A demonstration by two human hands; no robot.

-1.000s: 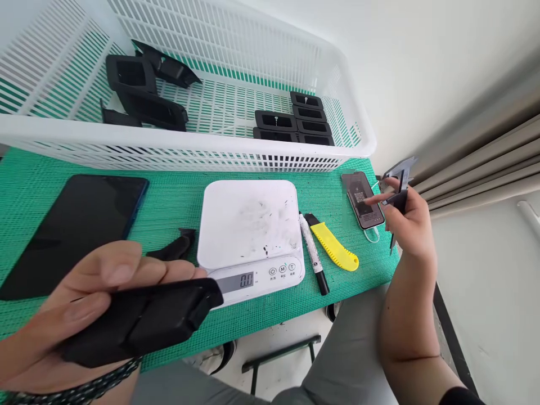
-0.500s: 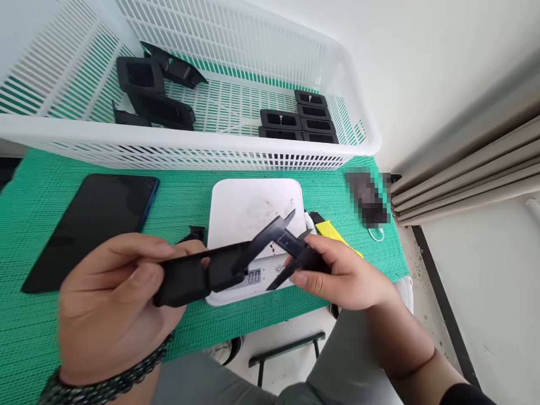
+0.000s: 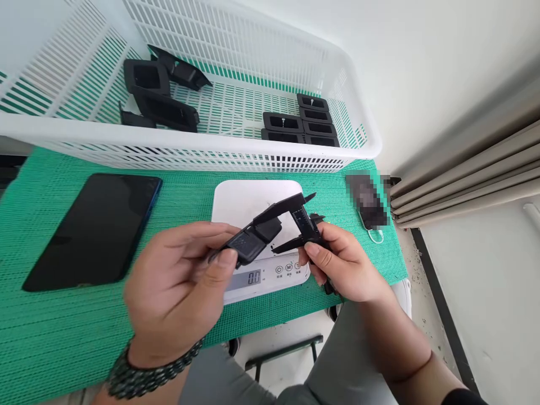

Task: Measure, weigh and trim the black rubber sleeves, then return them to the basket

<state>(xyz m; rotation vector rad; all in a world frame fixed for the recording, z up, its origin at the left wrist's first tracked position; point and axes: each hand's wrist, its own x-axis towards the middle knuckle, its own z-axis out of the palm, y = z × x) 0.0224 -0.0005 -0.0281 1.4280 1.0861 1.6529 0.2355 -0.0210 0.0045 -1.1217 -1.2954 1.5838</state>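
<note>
Step in hand, by judgement: presenting a black moulded plastic part with two box-like sections (image 3: pixel 252 241) to a black vernier caliper (image 3: pixel 301 220). The part is held above a white digital scale (image 3: pixel 230 202) on the green-mesh-covered desk (image 3: pixel 183 197). Left hand (image 3: pixel 181 281): grip pinched, thumb against fingers, on the near end of the part. Right hand (image 3: pixel 343 264): grip wrapped around the caliper body. The caliper jaws stand spread; the upper one overlaps the part's far end, the lower appears just clear of it. Contact cannot be confirmed. The next move appears to call for squaring the part between the jaws. Compared with half a second earlier, the part is tilted more steeply, far end up; it and the left hand have shifted rightward.
</note>
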